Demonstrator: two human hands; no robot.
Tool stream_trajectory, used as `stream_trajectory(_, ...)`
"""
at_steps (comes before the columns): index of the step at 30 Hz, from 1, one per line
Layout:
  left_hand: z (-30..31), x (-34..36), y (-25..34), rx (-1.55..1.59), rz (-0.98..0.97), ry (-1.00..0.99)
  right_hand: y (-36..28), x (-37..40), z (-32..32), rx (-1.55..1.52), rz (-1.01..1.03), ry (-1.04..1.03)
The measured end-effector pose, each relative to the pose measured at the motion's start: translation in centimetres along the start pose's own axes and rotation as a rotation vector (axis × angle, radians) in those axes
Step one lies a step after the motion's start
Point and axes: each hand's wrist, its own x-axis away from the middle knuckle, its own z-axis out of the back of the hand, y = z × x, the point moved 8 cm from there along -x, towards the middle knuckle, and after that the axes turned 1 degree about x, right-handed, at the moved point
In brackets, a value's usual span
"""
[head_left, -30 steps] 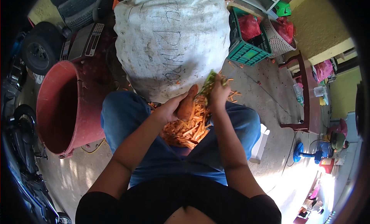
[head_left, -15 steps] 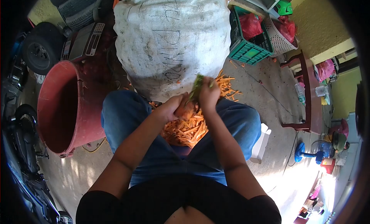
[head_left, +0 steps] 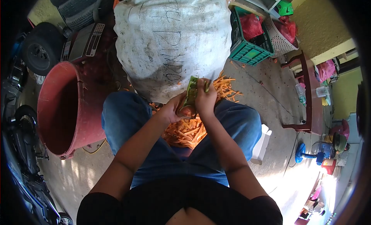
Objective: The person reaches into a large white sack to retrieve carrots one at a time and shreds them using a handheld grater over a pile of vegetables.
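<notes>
A sack (head_left: 170, 39) stands just far of the left hand (head_left: 172, 109) and right hand (head_left: 205, 97) and walls off the far side. A red tub (head_left: 58, 105) blocks the left, close beside the knee. Peels (head_left: 185, 132) fill the gap between the knees. To the right, bare floor (head_left: 270, 93) lies open as far as the crate (head_left: 247, 51) and bench (head_left: 309, 97).
</notes>
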Motion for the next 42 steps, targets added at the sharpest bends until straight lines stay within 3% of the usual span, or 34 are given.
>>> stream_trajectory(4,0.4,0.2,-0.1,0.049,-0.043,-0.007,-0.1,0.1,-0.1,0.105,0.034,0.045)
stream_trajectory(6,1.2,-1.1,-0.6,-0.150,0.015,-0.248,0.5,-0.4,0.7,0.204,0.088,0.127)
stream_trajectory(7,0.8,-0.9,-0.8,-0.152,0.017,-0.249,2.3,-1.8,2.0,0.260,0.080,0.239)
stream_trajectory(9,1.4,0.4,-2.8,-0.370,0.186,0.052,5.1,-5.2,6.1,0.401,-0.026,0.416)
stream_trajectory(10,0.3,1.3,-2.8,-0.373,0.186,0.052,5.5,-5.9,7.7,0.481,-0.125,0.479)
stream_trajectory(12,-1.3,2.7,-1.7,-0.421,0.076,0.090,5.3,-6.1,8.6,0.323,-0.185,0.486)
stream_trajectory(14,-1.4,2.2,-1.0,-0.328,0.074,0.003,5.6,-5.6,8.8,0.176,-0.242,0.484)
stream_trajectory(16,-2.0,1.8,-0.2,-0.165,0.102,-0.112,5.3,-4.7,5.8,-0.038,-0.167,0.284)
stream_trajectory(18,0.6,-0.8,-0.2,-0.070,0.025,-0.057,3.5,-2.9,3.0,-0.126,-0.079,0.150)
stream_trajectory(20,0.5,-1.4,0.3,0.043,-0.025,-0.122,1.3,-1.0,1.1,-0.184,-0.123,0.066)
stream_trajectory(22,0.3,-0.9,0.0,0.073,-0.018,-0.133,-0.3,-0.2,0.2,0.011,0.066,0.033)
stream_trajectory(24,-0.3,-0.3,-0.1,0.106,-0.012,-0.140,-0.3,0.0,-0.1,0.031,0.103,0.054)
stream_trajectory(27,0.1,0.1,0.2,-0.090,-0.022,0.016,0.2,-0.4,0.3,0.074,0.040,0.075)
stream_trajectory(29,0.7,-0.1,0.2,-0.343,0.064,0.070,2.6,-2.0,1.5,0.240,0.023,0.167)
stream_trajectory(30,0.6,0.1,-0.3,-0.344,0.063,0.068,4.2,-3.6,3.6,0.288,0.043,0.318)
stream_trajectory(31,0.4,0.8,-1.5,-0.391,0.099,0.034,6.2,-5.0,5.5,0.259,-0.133,0.339)
stream_trajectory(32,0.2,1.2,-2.2,-0.439,0.137,0.000,6.7,-6.0,7.5,0.464,-0.143,0.464)
stream_trajectory(34,-0.4,1.6,-1.6,-0.359,0.134,-0.026,5.9,-6.3,8.7,0.375,-0.141,0.494)
stream_trajectory(36,-1.7,2.1,-0.8,-0.182,0.124,-0.079,5.7,-6.0,8.2,0.029,-0.112,0.421)
stream_trajectory(38,-1.6,1.8,0.3,-0.193,0.075,-0.008,4.4,-4.2,5.3,-0.201,-0.140,0.278)
stream_trajectory(40,-0.9,0.4,0.9,0.049,0.002,-0.063,2.6,-2.0,2.2,-0.133,-0.126,0.104)
stream_trajectory(42,-0.4,0.0,0.7,0.043,-0.013,-0.075,1.1,-0.2,0.3,-0.077,-0.088,-0.012)
